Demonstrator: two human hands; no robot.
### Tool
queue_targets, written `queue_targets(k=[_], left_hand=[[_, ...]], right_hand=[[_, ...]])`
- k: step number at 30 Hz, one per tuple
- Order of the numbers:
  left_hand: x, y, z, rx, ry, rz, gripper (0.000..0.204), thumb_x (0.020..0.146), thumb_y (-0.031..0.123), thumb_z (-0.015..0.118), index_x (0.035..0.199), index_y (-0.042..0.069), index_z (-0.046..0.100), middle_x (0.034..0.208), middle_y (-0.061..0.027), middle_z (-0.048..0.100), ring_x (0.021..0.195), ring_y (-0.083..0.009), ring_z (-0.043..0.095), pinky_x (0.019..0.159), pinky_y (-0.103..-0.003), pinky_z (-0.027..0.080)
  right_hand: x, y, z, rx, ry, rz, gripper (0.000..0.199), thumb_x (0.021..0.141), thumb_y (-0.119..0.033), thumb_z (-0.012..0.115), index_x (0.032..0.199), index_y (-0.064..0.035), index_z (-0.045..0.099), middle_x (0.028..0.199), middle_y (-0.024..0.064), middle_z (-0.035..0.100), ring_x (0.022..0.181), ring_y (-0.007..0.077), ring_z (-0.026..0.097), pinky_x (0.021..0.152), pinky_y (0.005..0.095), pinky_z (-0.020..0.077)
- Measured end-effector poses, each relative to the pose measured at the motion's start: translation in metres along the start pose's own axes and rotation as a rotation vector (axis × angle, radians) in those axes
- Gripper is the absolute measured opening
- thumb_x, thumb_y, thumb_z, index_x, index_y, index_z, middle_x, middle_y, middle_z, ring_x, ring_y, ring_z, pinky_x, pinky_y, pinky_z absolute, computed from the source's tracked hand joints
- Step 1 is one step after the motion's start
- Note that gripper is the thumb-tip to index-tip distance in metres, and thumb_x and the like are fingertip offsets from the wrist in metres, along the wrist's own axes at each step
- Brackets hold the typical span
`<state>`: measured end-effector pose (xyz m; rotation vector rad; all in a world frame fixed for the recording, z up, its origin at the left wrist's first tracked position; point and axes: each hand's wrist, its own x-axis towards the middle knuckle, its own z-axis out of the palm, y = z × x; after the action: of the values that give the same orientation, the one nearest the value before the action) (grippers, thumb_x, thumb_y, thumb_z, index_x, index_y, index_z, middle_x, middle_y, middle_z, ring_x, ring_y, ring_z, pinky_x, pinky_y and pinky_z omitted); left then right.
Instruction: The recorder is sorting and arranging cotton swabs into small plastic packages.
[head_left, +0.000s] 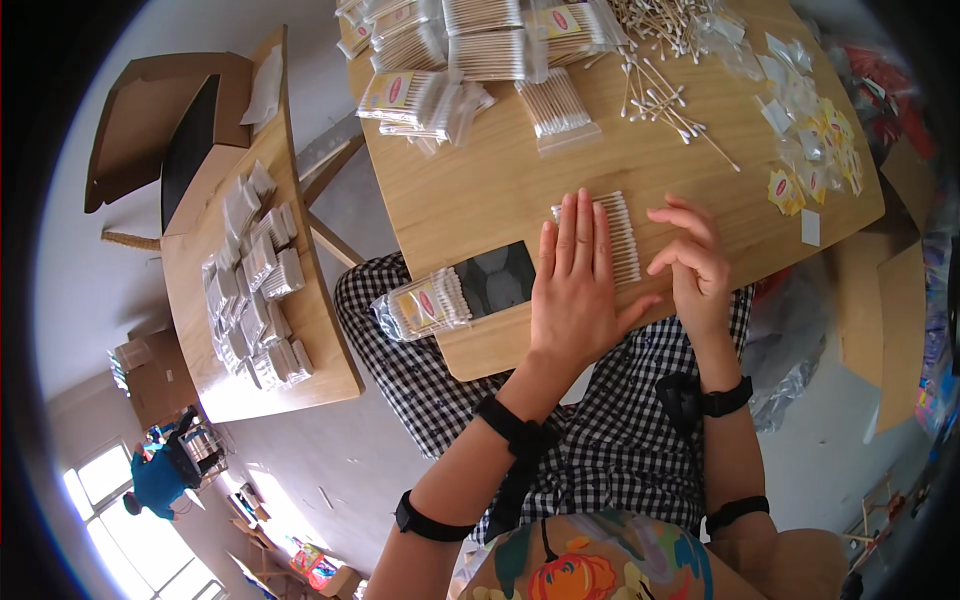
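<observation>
Pressing flat, the left hand point(575, 290) lay palm-down with fingers straight and together on a neat row of cotton swabs point(620, 235) near the wooden table's point(500, 180) front edge. The right hand point(692, 262) hovered just beside the row, fingers curled loosely and slightly apart, gripping nothing. A crinkly clear bag point(425, 305) of swabs lay left, beside a dark glossy phone point(495, 280).

Both forearms are bare. The left hand point(575, 290) carries a black wrist strap with a hanging tab, plus a second black band near the elbow. The right hand point(695, 265) carries two matching black bands. Clothing: black-and-white checked trousers; a brightly printed top.
</observation>
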<state>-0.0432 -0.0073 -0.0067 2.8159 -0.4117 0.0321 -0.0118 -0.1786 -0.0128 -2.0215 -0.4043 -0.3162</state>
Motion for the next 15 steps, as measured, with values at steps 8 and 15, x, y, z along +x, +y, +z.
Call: queue_targets(k=[8, 15], left_hand=[[-0.0015, -0.0002, 0.0022, -0.057, 0.051, 0.004, 0.109, 0.084, 0.068, 0.059, 0.15, -0.013, 0.029, 0.161, -0.0295, 0.024, 0.153, -0.0411, 0.018, 0.124, -0.052, 0.016], [-0.0008, 0.0004, 0.0018, -0.051, 0.043, 0.0, 0.108, 0.086, 0.069, 0.056, 0.151, -0.013, 0.029, 0.161, -0.0294, 0.024, 0.153, -0.0402, 0.017, 0.124, -0.051, 0.016]], right_hand=[[0.0014, 0.0002, 0.0056, -0.095, -0.041, -0.078, 0.02, 0.075, 0.011, 0.057, 0.062, -0.0038, 0.061, 0.118, 0.0088, 0.07, 0.126, 0.0332, 0.056, 0.103, 0.0416, 0.0464], [0.0017, -0.0003, 0.0062, -0.125, -0.045, -0.092, 0.019, 0.075, 0.01, 0.057, 0.063, -0.0036, 0.062, 0.119, 0.0097, 0.07, 0.126, 0.0343, 0.056, 0.104, 0.0418, 0.0459]])
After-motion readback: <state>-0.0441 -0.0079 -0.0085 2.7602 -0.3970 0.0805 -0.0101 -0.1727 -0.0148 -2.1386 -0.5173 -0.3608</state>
